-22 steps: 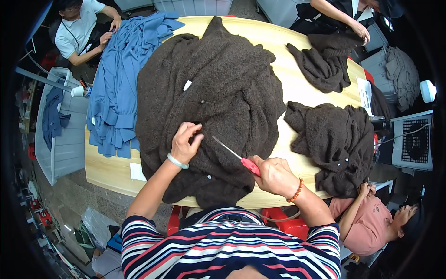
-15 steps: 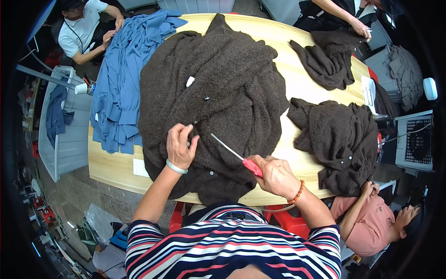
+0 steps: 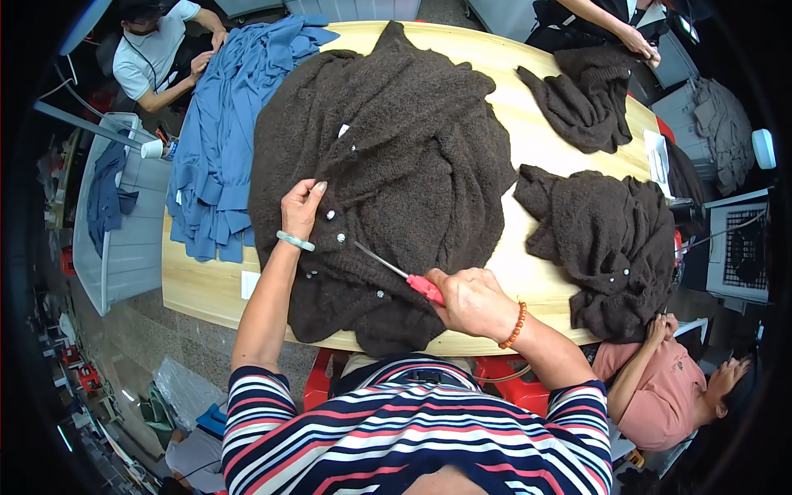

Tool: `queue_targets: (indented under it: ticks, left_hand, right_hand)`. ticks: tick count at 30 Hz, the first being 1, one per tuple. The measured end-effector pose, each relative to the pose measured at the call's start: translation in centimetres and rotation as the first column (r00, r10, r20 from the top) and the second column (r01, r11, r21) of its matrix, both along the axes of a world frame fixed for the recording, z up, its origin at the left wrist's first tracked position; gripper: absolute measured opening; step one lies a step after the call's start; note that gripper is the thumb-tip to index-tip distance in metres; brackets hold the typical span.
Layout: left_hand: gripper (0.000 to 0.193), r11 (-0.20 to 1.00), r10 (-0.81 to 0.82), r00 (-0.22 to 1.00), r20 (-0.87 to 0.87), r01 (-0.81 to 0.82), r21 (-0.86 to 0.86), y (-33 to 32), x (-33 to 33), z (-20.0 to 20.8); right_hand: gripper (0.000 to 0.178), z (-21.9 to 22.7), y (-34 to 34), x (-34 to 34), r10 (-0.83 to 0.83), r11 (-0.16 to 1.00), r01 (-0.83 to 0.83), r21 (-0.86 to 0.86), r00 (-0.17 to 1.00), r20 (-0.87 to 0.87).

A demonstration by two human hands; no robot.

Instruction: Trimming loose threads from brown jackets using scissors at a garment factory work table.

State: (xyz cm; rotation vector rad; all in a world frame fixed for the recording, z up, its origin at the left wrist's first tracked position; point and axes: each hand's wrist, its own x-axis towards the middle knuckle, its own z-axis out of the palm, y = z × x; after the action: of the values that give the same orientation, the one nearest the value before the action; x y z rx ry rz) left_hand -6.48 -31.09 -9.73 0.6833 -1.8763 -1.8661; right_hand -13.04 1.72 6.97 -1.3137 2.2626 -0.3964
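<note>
Sweater, apparently mid-work, buttons already on, remainder unclear: left hand pinches it, right hand grasps red-handled tool.

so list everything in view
brown knit heap: one, dark brown, table centre
smaller knit piles: two, dark brown, table's right side
buttons: several, silvery, on the knits
cloth pile: one, blue, table's left
table: one, pale wood, centre
tool: one, red handle, right hand
bins: several, pale, around table
seating: count unclear, red, near edge
co-workers: at least three, mixed clothing, around table
left hand: one, pale bangle, at heap
right hand: one, orange beads, on tool
</note>
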Motion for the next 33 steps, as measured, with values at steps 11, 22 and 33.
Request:
queue_targets:
  ticks: [11,22,33]
  left_hand:
    - [0.027,0.499,0.086,0.989,0.124,0.065,-0.864,4.7,4.8,0.7]
    - [0.016,0.978,0.065,0.997,-0.032,-0.057,0.199,4.1,5.1,-1.9]
    - [0.034,0.984,0.072,0.982,0.176,-0.041,-0.171,5.2,4.8,0.8]
  right_hand:
    - [0.023,-1.9,-0.2,0.6,0.016,0.997,-0.019,-0.072,0.999,-0.045]
    - [0.018,-1.7,-1.0,0.7,0.045,0.995,-0.047,-0.084,0.998,-0.033]
    - [0.031,-1.7,1.3,0.4,-0.015,0.998,0.01,0.056,0.996,0.093]
